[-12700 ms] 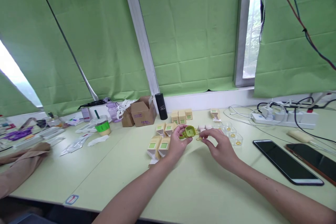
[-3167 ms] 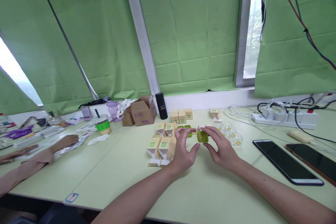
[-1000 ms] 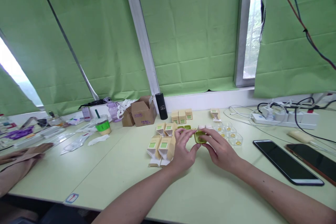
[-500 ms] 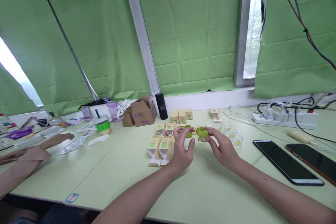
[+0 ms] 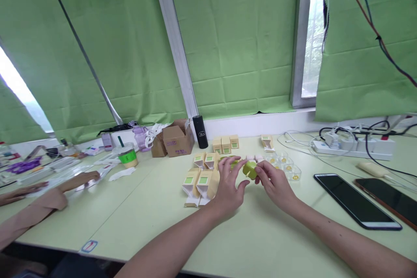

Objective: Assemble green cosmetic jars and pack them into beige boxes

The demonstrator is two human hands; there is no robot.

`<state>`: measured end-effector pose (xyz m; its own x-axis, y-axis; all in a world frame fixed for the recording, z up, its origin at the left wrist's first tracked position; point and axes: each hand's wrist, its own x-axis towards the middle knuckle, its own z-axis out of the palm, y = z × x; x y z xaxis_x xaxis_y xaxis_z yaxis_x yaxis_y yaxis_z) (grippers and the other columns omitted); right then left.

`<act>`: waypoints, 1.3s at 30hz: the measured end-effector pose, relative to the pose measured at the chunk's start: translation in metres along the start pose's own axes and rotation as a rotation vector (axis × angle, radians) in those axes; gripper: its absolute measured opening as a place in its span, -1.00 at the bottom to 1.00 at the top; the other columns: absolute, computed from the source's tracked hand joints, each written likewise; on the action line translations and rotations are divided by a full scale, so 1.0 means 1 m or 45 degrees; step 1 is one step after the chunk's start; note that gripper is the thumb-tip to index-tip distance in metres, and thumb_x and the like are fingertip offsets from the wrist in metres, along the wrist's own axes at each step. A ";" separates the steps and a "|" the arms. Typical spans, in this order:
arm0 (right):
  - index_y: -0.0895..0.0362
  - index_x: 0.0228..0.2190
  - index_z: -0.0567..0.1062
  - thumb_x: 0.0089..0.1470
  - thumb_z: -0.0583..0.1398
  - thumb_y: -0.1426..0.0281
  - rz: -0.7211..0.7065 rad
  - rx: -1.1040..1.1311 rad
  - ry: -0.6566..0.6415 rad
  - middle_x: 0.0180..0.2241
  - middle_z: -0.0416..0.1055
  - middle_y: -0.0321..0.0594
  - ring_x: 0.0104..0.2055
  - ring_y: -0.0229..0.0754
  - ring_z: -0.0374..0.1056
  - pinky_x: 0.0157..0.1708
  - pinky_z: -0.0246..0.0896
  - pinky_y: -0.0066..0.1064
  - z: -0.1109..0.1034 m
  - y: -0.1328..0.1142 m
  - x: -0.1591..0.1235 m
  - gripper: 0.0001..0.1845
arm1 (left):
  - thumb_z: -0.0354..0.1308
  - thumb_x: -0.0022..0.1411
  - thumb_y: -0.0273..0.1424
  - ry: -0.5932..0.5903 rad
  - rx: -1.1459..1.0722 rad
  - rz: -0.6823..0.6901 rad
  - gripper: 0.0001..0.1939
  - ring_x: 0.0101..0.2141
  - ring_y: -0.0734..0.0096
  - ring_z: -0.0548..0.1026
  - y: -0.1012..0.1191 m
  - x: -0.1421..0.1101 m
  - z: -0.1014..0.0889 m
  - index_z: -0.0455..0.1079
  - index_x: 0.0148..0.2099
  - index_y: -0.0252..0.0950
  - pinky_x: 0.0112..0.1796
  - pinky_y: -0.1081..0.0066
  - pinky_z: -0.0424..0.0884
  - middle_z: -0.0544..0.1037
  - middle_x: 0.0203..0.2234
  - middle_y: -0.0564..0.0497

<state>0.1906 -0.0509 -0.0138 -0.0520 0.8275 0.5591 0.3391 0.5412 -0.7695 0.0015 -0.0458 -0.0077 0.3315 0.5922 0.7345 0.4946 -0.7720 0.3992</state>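
Note:
A small yellow-green cup-like piece [image 5: 250,170] with a lobed outline is pinched between the thumb and fingers of my right hand [image 5: 273,181], just above the table. My left hand [image 5: 230,182] is beside it with thumb and fingers spread. Its index fingertip is close to the piece; whether they touch I cannot tell. More green pieces [image 5: 233,163] are partly hidden behind my left fingers. Small whitish pieces [image 5: 254,157] sit behind the held one. Clear lobed containers with yellow centres [image 5: 294,173] stand to the right of my right hand.
Open cream boxes [image 5: 203,181] with green labels stand left of my hands, with closed ones [image 5: 225,144] behind. Two phones [image 5: 356,202] and a power strip [image 5: 353,147] are at right. A cardboard box [image 5: 178,140], black bottle [image 5: 200,132], drink cup [image 5: 127,155] and another person's hand [image 5: 85,179] are leftward.
The green piece has been turned in my right hand, so its side now faces me instead of its open top. The other person's hand has moved a little to the right.

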 end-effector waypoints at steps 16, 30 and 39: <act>0.05 -0.30 0.50 0.40 0.00 0.04 0.005 -0.134 0.088 -0.52 0.52 -0.27 -0.52 -0.16 0.40 -0.46 0.26 -0.33 -0.007 0.019 0.008 -0.55 | 0.35 0.19 -0.50 0.110 -0.183 -0.203 -0.54 0.14 0.06 0.34 -0.008 0.006 0.002 0.47 0.12 -0.09 0.17 -0.02 0.31 0.48 0.02 -0.08; 0.07 -0.02 0.53 0.15 0.24 0.55 -0.513 -1.071 0.043 -0.14 0.51 -0.06 -0.10 0.06 0.36 -0.18 0.26 -0.17 -0.004 0.064 0.019 -0.64 | 0.35 0.20 -0.33 0.167 -0.782 -0.492 -0.48 0.05 0.20 0.49 -0.016 0.013 0.005 0.39 0.19 -0.22 0.01 0.25 0.43 0.52 0.04 -0.14; 0.04 -0.14 0.58 0.11 0.30 0.53 -0.507 -1.179 0.002 -0.11 0.46 -0.05 -0.08 0.09 0.30 -0.20 0.19 -0.16 -0.005 0.062 0.019 -0.73 | 0.37 0.15 -0.35 0.170 -0.847 -0.520 -0.51 0.03 0.18 0.51 -0.022 0.011 0.008 0.39 0.11 -0.25 0.02 0.20 0.46 0.54 0.01 -0.16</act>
<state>0.2152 -0.0021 -0.0493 -0.3193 0.6110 0.7243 0.8937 0.4484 0.0157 0.0010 -0.0205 -0.0125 0.1072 0.8583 0.5018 -0.0418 -0.5004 0.8648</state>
